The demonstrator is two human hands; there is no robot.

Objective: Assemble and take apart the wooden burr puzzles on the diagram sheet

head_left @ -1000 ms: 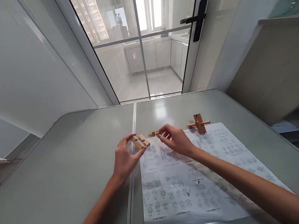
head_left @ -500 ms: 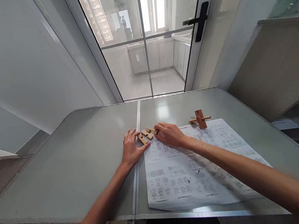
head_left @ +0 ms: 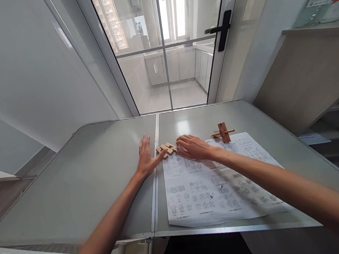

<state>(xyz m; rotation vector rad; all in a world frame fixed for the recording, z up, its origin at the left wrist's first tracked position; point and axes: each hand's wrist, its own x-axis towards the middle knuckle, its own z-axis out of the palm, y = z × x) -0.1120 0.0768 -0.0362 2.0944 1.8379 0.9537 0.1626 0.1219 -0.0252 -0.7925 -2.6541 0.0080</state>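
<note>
Several notched light-wood puzzle pieces [head_left: 169,151] lie side by side at the top left corner of a printed paper sheet [head_left: 192,205]. My left hand [head_left: 147,157] is open to their left, its fingers pointing away from me and its thumb stretched against the leftmost piece. From the right, my right hand [head_left: 192,147] reaches over the sheet. Its bent fingertips rest at the rightmost piece, and I cannot tell whether they pinch it. Part of that piece is hidden by the fingers.
A reddish-brown wooden assembly [head_left: 224,132] with a rod through it stands at the sheet's far edge. The grey table [head_left: 105,150] has a metal seam [head_left: 154,201] down its middle. Beyond is a glazed door with a black handle [head_left: 223,30]; a shelf stands at right.
My left fingers have lifted off the leftmost piece and straightened, leaving the thumb against it. The pieces are now closer together in a row. The view has shifted slightly.
</note>
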